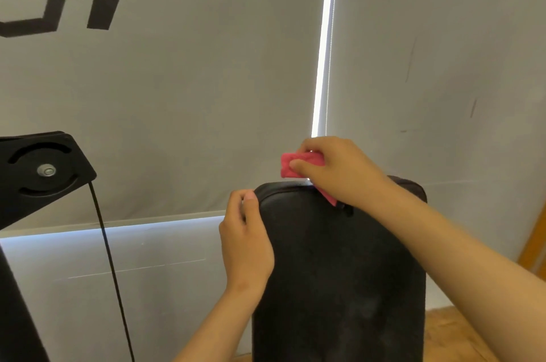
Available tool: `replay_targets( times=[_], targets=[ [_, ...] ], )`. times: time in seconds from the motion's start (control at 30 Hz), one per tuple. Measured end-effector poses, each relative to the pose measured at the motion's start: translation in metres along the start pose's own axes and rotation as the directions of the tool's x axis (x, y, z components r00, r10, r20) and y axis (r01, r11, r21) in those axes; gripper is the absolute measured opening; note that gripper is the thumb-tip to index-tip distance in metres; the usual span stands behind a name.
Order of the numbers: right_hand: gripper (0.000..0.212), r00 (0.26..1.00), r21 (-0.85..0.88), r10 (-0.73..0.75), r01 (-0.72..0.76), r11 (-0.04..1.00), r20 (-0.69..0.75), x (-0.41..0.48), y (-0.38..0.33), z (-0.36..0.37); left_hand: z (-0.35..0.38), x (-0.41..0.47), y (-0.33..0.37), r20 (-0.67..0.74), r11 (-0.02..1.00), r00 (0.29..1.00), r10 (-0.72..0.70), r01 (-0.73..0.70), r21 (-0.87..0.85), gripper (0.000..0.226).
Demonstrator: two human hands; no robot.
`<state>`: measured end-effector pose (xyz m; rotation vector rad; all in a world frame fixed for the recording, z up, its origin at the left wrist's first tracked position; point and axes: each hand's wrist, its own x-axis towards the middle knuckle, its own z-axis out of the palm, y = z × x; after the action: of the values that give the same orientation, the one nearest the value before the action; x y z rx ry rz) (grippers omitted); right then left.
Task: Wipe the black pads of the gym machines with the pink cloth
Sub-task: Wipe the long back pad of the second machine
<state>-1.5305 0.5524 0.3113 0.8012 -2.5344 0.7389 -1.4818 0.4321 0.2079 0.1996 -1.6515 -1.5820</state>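
Accordingly, my left hand (pixel 245 231) clasped the top-left edge of the black pad (pixel 339 273) to steady it, while my right hand (pixel 339 169) pinched the bunched pink cloth (pixel 297 165) just above it.

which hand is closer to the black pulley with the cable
Left. The left hand grips the upper left edge of the pad, to the right of the pulley; the right hand holds the pink cloth above the pad's top, even farther right.

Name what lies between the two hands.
Head view: only the top edge of the black pad, between left hand and right hand gripping pink cloth.
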Motion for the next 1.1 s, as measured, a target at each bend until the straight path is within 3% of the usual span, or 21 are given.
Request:
replay_targets(
  times=[0.17,0.37,0.5,0.63,0.73,0.8,0.87,1.1],
  targets=[
    [0.018,0.994,-0.01,-0.097,0.098,0.995,0.051,-0.014,-0.022,0.015,-0.001,0.0,0.001,0.015,1.0,1.0,-0.019,0.019,-0.021,0.032],
    [0.017,0.999,-0.088,-0.015,0.01,0.996,-0.051,-0.029,0.028,-0.012,0.0,-0.001,0.001,-0.013,1.0,1.0,-0.02,0.02,0.009,0.03],
    [0.018,0.985,-0.17,0.112,-0.133,0.976,-0.129,-0.036,0.063,-0.03,0.0,-0.001,0.0,-0.009,1.0,1.0,-0.021,0.021,0.016,0.031],
    [0.016,0.967,-0.146,0.191,-0.216,0.966,-0.169,-0.038,0.08,-0.04,0.001,0.0,-0.002,-0.02,1.0,1.0,-0.014,0.014,0.02,0.032],
    [0.015,0.963,0.0,0.123,-0.126,0.992,-0.24,-0.028,0.057,-0.028,0.001,0.0,-0.003,-0.021,1.0,1.0,-0.003,0.003,0.023,0.031],
    [0.016,0.974,0.046,0.056,-0.047,0.998,-0.218,-0.019,0.035,-0.017,0.002,0.0,-0.001,-0.02,1.0,1.0,0.0,0.001,0.021,0.031],
    [0.022,0.991,-0.015,0.015,-0.017,1.0,-0.13,-0.013,0.025,-0.006,0.001,0.0,-0.001,-0.019,1.0,1.0,-0.001,0.001,0.018,0.031],
    [0.029,0.998,-0.087,0.043,-0.047,0.995,-0.043,-0.023,0.052,-0.016,0.001,0.0,-0.001,-0.01,1.0,1.0,-0.012,0.012,0.021,0.032]
  ],
)
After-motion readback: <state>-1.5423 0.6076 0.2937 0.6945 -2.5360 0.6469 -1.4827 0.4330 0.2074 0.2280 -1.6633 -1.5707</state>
